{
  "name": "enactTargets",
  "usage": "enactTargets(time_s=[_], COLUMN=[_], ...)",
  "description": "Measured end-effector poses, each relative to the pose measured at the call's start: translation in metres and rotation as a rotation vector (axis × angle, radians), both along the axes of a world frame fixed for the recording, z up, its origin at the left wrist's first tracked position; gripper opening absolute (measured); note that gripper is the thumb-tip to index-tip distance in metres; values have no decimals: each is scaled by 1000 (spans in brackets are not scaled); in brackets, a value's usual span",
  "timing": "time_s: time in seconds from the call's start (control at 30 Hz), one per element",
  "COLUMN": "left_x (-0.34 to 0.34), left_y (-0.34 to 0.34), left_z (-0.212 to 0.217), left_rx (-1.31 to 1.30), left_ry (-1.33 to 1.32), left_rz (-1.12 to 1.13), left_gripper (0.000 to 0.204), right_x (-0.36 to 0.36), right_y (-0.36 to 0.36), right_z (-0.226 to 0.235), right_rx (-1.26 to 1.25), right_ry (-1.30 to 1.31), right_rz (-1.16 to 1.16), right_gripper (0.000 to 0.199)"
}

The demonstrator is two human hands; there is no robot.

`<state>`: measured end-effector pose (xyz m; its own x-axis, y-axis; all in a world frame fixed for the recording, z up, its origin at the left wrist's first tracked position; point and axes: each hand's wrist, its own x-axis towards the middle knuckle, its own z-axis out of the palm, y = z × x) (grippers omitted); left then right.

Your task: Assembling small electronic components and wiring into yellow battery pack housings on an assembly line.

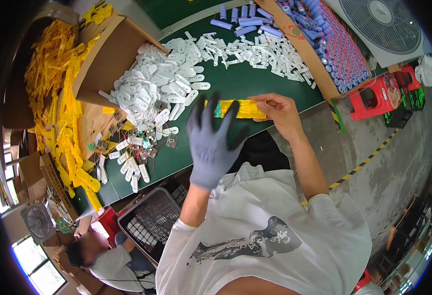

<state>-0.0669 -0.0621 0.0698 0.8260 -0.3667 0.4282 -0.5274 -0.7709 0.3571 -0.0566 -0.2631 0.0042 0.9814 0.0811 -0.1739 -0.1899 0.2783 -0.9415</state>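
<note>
Between the thumb and fingers of my bare right hand [284, 117] is a yellow plastic casing [249, 109], held level over the near edge of the green table [235, 83]. A bit of green circuit board [218, 110] shows at the casing's left end. My left hand [210, 147], in a grey glove, is spread open in front of that end, its fingers apart and partly covering it. Whether those fingertips touch the casing I cannot tell. Beyond both hands lie small white plastic pieces [270, 54], with a heap of white oval covers [152, 73] to their left.
Circuit boards with wires [149, 140] lie left of my glove. Yellow casings [71, 128] pile up at the far left beside a cardboard box [108, 54]. Purple cylindrical battery cells [341, 64] fill a box at the right. A grey crate [149, 216] and a seated person [110, 263] are lower left.
</note>
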Motion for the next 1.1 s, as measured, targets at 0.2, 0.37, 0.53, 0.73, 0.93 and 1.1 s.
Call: enactTargets(time_s=[0.2, 0.37, 0.53, 0.73, 0.93, 1.1], left_x=[49, 41, 36, 31, 31, 31], left_y=[11, 14, 29, 30, 27, 26], left_z=[-41, -47, -56, -67, -72, -73], left_rx=[-45, -144, -218, -315, -296, -311], left_ry=[202, 153, 131, 121, 106, 114], left_rz=[-285, -243, -133, -68, -93, -66], left_gripper=[33, 24, 24, 20, 23, 27], right_x=[10, 11, 21, 84, 205, 210], right_y=[0, -1, 0, -9, -7, -1], right_z=[-5, -6, 0, 18, 9, 18], right_rx=[-23, -17, -45, -900, -1783, -1819], right_ry=[-34, -10, 35, -355, -881, -917], right_rz=[62, 38, 126, 16, 53, 154], right_gripper=[21, 21, 22, 24, 21, 18])
